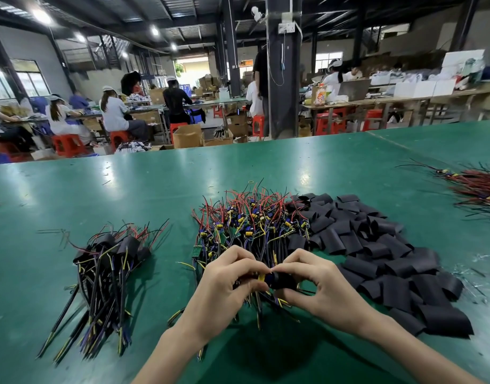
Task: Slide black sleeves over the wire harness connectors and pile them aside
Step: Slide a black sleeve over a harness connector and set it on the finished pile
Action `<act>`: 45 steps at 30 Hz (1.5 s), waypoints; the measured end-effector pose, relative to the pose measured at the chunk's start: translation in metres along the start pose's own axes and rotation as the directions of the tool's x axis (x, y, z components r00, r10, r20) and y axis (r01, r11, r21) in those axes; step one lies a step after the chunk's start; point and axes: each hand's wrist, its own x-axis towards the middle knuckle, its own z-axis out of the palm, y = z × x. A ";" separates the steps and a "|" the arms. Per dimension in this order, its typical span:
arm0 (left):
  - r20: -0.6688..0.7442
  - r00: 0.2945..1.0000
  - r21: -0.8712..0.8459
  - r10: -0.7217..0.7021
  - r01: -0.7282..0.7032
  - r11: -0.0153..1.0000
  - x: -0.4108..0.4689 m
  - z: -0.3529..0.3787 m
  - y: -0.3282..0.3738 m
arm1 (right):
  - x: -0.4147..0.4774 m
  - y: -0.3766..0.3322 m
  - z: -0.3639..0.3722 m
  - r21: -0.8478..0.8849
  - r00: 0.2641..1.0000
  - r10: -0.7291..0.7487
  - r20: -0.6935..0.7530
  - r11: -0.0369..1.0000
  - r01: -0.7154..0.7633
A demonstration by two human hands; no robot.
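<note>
Green matting covers the table (155, 176), and near the middle of its near edge the two hands meet over the work. The left hand (227, 284) pinches a wire harness (261, 277) by its end, thumb and fingers curled round it. The right hand (318, 289) holds a black sleeve (282, 281) between thumb and curled fingers, its mouth up against the harness end.

The step in hand looks like the start of a slide. How far the sleeve is already on is hidden by the fingers. The next move, I judge, calls for the right hand to push the sleeve along while the left steadies the wires, so no loose lead snags at the mouth. The piece then belongs on the finished pile (111, 253) toward the left edge.

Just beyond the hands lies the heap of bare harnesses (252, 217). Touching its right side, the heap of loose sleeves (376, 245) spreads toward the near right corner. A bundle of red wires (476, 189) lies apart at the right edge.

No tray or bin stands on the table; everything lies in open heaps. A cardboard box (187, 139) sits on the floor beyond the far edge, and what it holds cannot be made out.
</note>
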 end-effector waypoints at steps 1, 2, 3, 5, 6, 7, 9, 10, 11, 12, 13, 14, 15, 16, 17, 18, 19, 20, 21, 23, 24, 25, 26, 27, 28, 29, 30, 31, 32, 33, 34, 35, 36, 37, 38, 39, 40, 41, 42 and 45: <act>-0.002 1.000 0.005 -0.009 0.009 1.000 0.000 0.000 0.000 | 0.000 0.000 0.000 -0.009 1.000 -0.005 -0.003 1.000 0.005; -0.004 1.000 0.007 -0.019 0.019 1.000 0.000 0.000 -0.001 | -0.001 0.000 0.001 -0.026 1.000 -0.014 -0.005 1.000 0.014; -0.002 1.000 0.003 -0.031 0.031 1.000 0.000 0.001 -0.002 | -0.001 0.000 0.002 -0.045 1.000 -0.027 -0.005 0.999 0.027; 0.004 0.998 -0.014 -0.063 0.063 0.998 0.000 0.002 -0.002 | -0.002 0.001 0.005 -0.086 0.998 -0.055 -0.002 0.995 0.055; 0.000 0.996 -0.032 -0.087 0.087 0.996 -0.001 0.003 -0.003 | -0.003 0.001 0.005 -0.108 0.997 -0.071 0.002 0.992 0.071; -0.007 0.993 -0.057 -0.115 0.114 0.992 -0.001 0.003 -0.004 | -0.003 0.001 0.006 -0.130 0.996 -0.085 0.008 0.988 0.085; -0.019 0.989 -0.100 -0.150 0.147 0.984 -0.002 0.005 -0.004 | -0.003 0.001 0.006 -0.158 0.995 -0.102 0.014 0.982 0.103; -0.022 0.988 -0.106 -0.154 0.151 0.983 -0.002 0.005 -0.004 | -0.004 0.002 0.006 -0.166 0.994 -0.109 0.014 0.980 0.110; -0.021 0.988 -0.108 -0.156 0.153 0.982 -0.002 0.005 -0.004 | -0.004 0.002 0.006 -0.173 0.993 -0.116 0.012 0.978 0.117; -0.019 0.988 -0.110 -0.156 0.153 0.982 -0.002 0.005 -0.004 | -0.004 0.002 0.006 -0.177 0.993 -0.120 0.011 0.977 0.120; -0.015 0.988 -0.115 -0.155 0.152 0.982 -0.002 0.005 -0.004 | -0.004 0.002 0.006 -0.176 0.993 -0.121 0.012 0.977 0.121; -0.009 0.988 -0.122 -0.152 0.150 0.981 -0.001 0.005 -0.004 | -0.005 0.003 0.006 -0.171 0.993 -0.119 0.013 0.978 0.120; -0.001 0.989 -0.129 -0.149 0.147 0.981 -0.001 0.005 -0.004 | -0.004 0.003 0.006 -0.159 0.993 -0.113 0.016 0.981 0.114; 0.008 0.989 -0.138 -0.146 0.146 0.980 0.000 0.004 -0.003 | -0.004 0.004 0.006 -0.141 0.995 -0.103 0.019 0.984 0.104; 0.016 0.989 -0.150 -0.146 0.147 0.978 0.000 0.003 -0.003 | -0.004 0.004 0.005 -0.119 0.996 -0.088 0.022 0.989 0.090; 0.023 0.988 -0.164 -0.150 0.152 0.975 0.000 0.003 -0.003 | -0.003 0.005 0.005 -0.096 0.997 -0.073 0.025 0.993 0.075; 0.031 0.988 -0.180 -0.154 0.157 0.971 0.001 0.002 -0.003 | -0.003 0.005 0.004 -0.071 0.998 -0.057 0.028 0.996 0.059; 0.039 0.987 -0.194 -0.156 0.161 0.968 0.001 0.001 -0.002 | -0.003 0.005 0.004 -0.047 0.999 -0.042 0.032 0.998 0.043; 0.043 0.987 -0.206 -0.156 0.161 0.965 0.001 0.000 -0.002 | -0.002 0.004 0.003 -0.027 0.999 -0.029 0.037 0.999 0.030; 0.045 0.987 -0.226 -0.154 0.160 0.961 0.001 -0.001 -0.002 | -0.001 0.004 0.002 -0.007 0.999 -0.012 0.041 1.000 0.013; 0.045 0.987 -0.235 -0.155 0.162 0.959 0.001 -0.001 -0.002 | -0.001 0.003 0.002 0.001 0.999 -0.003 0.041 1.000 0.003; 0.045 0.986 -0.240 -0.158 0.164 0.957 0.001 -0.002 -0.002 | -0.001 0.003 0.002 0.012 0.999 0.007 0.041 1.000 -0.008; 0.048 0.986 -0.243 -0.161 0.168 0.955 0.001 -0.002 -0.002 | -0.001 0.003 0.002 0.027 0.999 0.019 0.042 0.999 -0.020; 0.052 0.985 -0.242 -0.165 0.173 0.955 0.001 -0.002 -0.003 | -0.001 0.003 0.002 0.046 0.998 0.032 0.045 0.998 -0.034; 0.056 0.984 -0.240 -0.169 0.177 0.954 0.001 -0.002 -0.003 | -0.001 0.003 0.002 0.067 0.998 0.046 0.051 0.996 -0.050; 0.061 0.984 -0.238 -0.170 0.180 0.955 0.001 -0.002 -0.004 | 0.000 0.003 0.002 0.091 0.996 0.063 0.062 0.993 -0.069; 0.064 0.983 -0.235 -0.169 0.180 0.955 0.001 -0.002 -0.004 | 0.000 0.003 0.001 0.119 0.993 0.083 0.080 0.989 -0.092; 0.067 0.983 -0.232 -0.168 0.179 0.956 0.001 -0.002 -0.004 | 0.001 0.003 0.000 0.148 0.989 0.104 0.104 0.982 -0.119; 0.071 0.983 -0.232 -0.169 0.181 0.956 0.000 -0.002 -0.004 | 0.001 0.003 -0.001 0.174 0.984 0.123 0.128 0.974 -0.145; 0.076 0.982 -0.233 -0.174 0.187 0.954 0.000 -0.001 -0.004 | 0.001 0.003 -0.001 0.188 0.981 0.133 0.139 0.969 -0.158; 0.081 0.980 -0.236 -0.183 0.197 0.951 0.000 0.000 -0.004 | 0.001 0.002 -0.001 0.186 0.982 0.131 0.134 0.970 -0.154; 0.083 0.977 -0.241 -0.197 0.212 0.947 0.000 0.001 -0.003 | 0.001 0.002 0.000 0.168 0.986 0.118 0.115 0.976 -0.136; 0.081 0.972 -0.256 -0.220 0.234 0.938 0.000 0.002 -0.003 | 0.001 0.002 0.001 0.138 0.991 0.097 0.093 0.984 -0.110; 0.080 0.965 -0.281 -0.251 0.264 0.923 0.000 0.003 -0.003 | 0.000 0.001 0.002 0.102 0.995 0.072 0.074 0.992 -0.079; 0.082 0.955 -0.312 -0.285 0.296 0.903 0.000 0.003 -0.003 | 0.000 0.000 0.003 0.063 0.997 0.044 0.057 0.997 -0.048; 0.085 0.945 -0.342 -0.314 0.324 0.882 0.000 0.003 -0.002 | -0.001 0.000 0.004 0.023 0.999 0.013 0.043 1.000 -0.014; 0.089 0.937 -0.368 -0.338 0.346 0.863 0.000 0.003 -0.002 | -0.002 -0.001 0.005 -0.019 0.999 -0.022 0.032 1.000 0.022; 0.092 0.930 -0.386 -0.355 0.362 0.848 0.000 0.003 -0.002 | -0.002 -0.001 0.005 -0.063 0.998 -0.058 0.026 0.996 0.060; 0.096 0.924 -0.402 -0.369 0.375 0.835 0.000 0.002 -0.002 | -0.003 -0.002 0.006 -0.106 0.995 -0.092 0.025 0.990 0.094; 0.100 0.897 -0.438 -0.430 0.427 0.791 0.001 0.002 -0.001 | -0.004 -0.003 0.005 -0.209 0.989 -0.147 0.034 0.966 0.151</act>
